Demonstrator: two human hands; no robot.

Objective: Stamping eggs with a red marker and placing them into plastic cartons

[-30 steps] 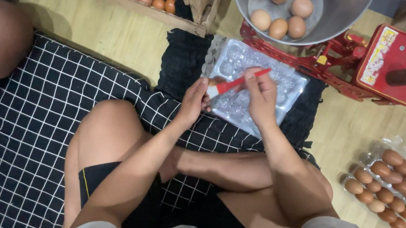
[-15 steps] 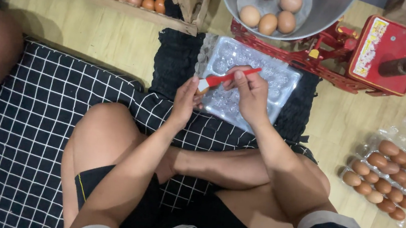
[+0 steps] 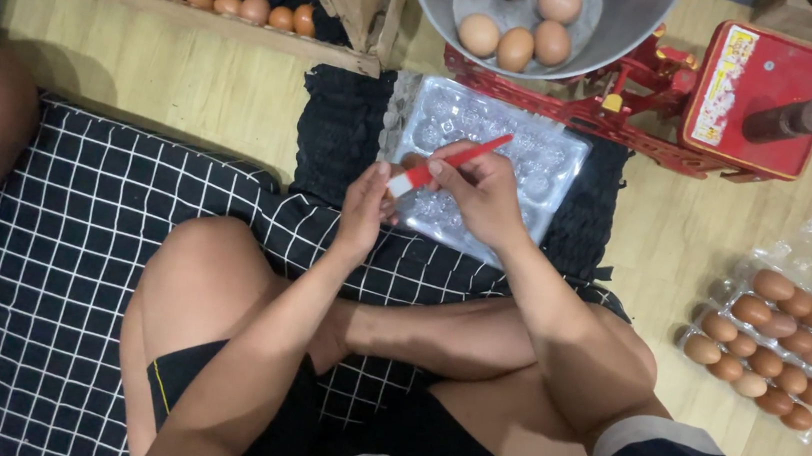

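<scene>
Right hand [image 3: 480,194] fingers closed around red tool [image 3: 453,161], slanted over clear egg tray [image 3: 534,161]. Left hand [image 3: 364,209] fingers pinching tool's white tip, perhaps also something small, view unclear. Tray on black mat [image 3: 335,135], below red scale [image 3: 762,95] and bowl of eggs [image 3: 516,39]. Filled egg carton [image 3: 776,342] well apart, right.

- A red pen-like tool [image 3: 453,161] with a white end is lying tilted across the fingers of the right hand [image 3: 483,194], its red tip pointing up and to the right, its white end pointing down and to the left.
- The white end is meeting the fingertips of the left hand [image 3: 363,215], which is pinching it.
- A clear plastic egg tray [image 3: 534,156], empty, is lying flat on a black mat just under both hands, its moulded cups catching the light; the right hand is covering its near middle.
</scene>
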